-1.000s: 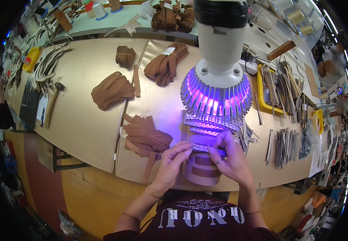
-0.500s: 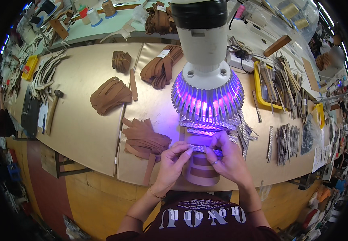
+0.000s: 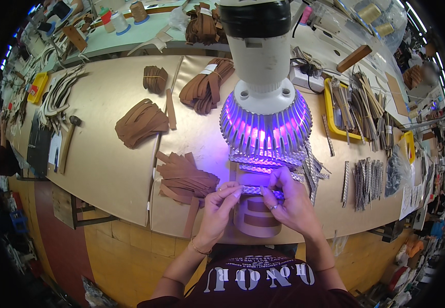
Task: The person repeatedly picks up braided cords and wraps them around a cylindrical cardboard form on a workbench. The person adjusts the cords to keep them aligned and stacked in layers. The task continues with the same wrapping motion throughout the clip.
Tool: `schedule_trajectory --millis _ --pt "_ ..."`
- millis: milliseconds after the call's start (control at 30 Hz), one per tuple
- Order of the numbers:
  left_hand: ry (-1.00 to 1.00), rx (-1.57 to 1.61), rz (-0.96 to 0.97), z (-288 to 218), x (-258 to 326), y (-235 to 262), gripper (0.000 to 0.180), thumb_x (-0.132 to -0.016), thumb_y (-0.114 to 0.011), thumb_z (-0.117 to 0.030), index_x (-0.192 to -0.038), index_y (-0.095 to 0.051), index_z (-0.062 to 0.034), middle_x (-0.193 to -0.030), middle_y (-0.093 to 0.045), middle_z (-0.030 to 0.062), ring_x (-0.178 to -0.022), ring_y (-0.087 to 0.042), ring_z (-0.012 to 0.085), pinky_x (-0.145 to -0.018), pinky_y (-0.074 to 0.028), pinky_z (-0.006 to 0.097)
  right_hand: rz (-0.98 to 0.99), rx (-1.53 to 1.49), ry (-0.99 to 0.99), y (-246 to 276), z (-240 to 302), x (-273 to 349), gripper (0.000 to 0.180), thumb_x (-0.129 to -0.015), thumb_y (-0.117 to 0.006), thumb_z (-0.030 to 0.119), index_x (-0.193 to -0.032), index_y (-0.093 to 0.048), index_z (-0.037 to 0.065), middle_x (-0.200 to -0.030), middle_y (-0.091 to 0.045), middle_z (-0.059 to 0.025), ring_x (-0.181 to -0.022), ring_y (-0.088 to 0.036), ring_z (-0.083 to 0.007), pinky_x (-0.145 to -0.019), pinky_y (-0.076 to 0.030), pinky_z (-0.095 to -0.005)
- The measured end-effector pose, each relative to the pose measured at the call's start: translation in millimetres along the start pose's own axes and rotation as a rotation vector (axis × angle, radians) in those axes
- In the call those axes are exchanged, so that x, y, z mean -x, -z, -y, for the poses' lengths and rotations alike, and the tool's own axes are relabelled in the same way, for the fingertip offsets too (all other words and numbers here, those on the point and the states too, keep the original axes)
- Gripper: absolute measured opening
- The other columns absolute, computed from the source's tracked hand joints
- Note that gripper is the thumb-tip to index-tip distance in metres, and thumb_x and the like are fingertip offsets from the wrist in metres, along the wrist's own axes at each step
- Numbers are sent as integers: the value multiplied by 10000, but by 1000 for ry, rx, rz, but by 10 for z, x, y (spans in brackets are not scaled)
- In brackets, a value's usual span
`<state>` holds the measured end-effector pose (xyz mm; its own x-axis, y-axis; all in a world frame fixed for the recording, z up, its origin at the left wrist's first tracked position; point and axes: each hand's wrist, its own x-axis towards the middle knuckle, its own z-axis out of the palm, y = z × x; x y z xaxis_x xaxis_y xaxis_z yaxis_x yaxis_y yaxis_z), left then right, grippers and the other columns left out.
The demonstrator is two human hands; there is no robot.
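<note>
Braided strip (image 3: 256,190), pale, violet-lit, between hands (image 3: 258,205)

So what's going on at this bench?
A person works a narrow braided strip between both hands, left hand and right hand, under a purple-lit lamp. A curved brown leather piece lies just below the hands, a loose pile of brown strips to their left.

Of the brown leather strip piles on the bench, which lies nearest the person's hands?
The loose fanned pile of brown leather strips, just left of the left hand. The other brown bundles lie farther up the tan bench.
</note>
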<state>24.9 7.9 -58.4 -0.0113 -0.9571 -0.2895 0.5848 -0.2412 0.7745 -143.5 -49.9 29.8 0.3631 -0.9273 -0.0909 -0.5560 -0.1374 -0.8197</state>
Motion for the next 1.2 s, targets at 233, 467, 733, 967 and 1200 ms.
schedule_trajectory --millis 233,467,733,967,1200 --pt "36 19 4 -13 -3 9 173 -921 -616 -19 -1057 -696 52 -1079 -585 29 -935 -515 77 -821 -410 222 13 26 -23 8 9 5 207 -863 -632 74 -978 -469 20 -740 -590 -166 -663 -605 -389 -599 -464 -435" --pt "-65 -58 31 34 -29 -44 193 -888 -645 27 -1074 -685 56 -1102 -593 47 -991 -551 114 -884 -439 247 -19 -117 -129 -6 -15 15 200 -879 -622 73 -991 -459 44 -726 -571 -158 -608 -584 -327 -582 -455 -396" --pt "-96 -112 0 135 -60 -22 168 -887 -656 11 -1047 -695 47 -1044 -612 39 -954 -555 105 -861 -444 240 -6 -566 -238 8 -66 -12 162 -949 -564 34 -970 -405 51 -745 -534 -43 -658 -543 -96 -606 -459 -269" --pt "-66 -61 6 125 -46 -15 160 -887 -650 20 -1037 -698 51 -1041 -616 31 -948 -556 90 -854 -443 228 -14 -326 -91 -33 -122 57 244 -919 -648 74 -921 -407 40 -711 -550 -59 -632 -562 -100 -569 -456 -278" --pt "-29 4 60 109 -56 33 190 -900 -614 36 -1071 -695 34 -1098 -640 58 -1004 -600 117 -913 -473 249 -44 -178 -23 -48 -155 71 269 -890 -687 99 -898 -429 23 -689 -562 -98 -573 -561 -171 -548 -452 -309"
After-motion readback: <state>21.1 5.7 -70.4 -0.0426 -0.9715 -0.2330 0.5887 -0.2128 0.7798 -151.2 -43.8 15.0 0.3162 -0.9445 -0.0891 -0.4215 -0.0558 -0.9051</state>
